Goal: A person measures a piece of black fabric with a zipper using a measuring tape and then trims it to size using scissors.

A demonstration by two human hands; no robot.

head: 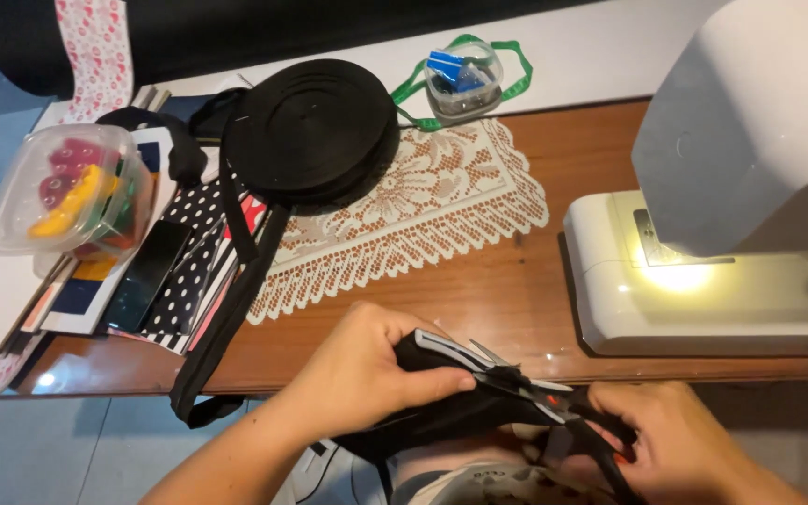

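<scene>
At the near edge of the desk (pixel 516 290), the left hand (pixel 367 374) grips a bunched black fabric piece (pixel 441 407) whose long axis runs left-right toward the right hand (pixel 675 444), which closes scissors (pixel 526 383) on its right end.

Wooden table (pixel 516 290) under lace doily (pixel 423 206)

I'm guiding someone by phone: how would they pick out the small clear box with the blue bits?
Start at the white sewing machine and go left along the table's far edge, past the lace doily. The small clear box sits there, ringed by a green measuring tape; unlike the larger tub, it holds blue pieces.
</scene>
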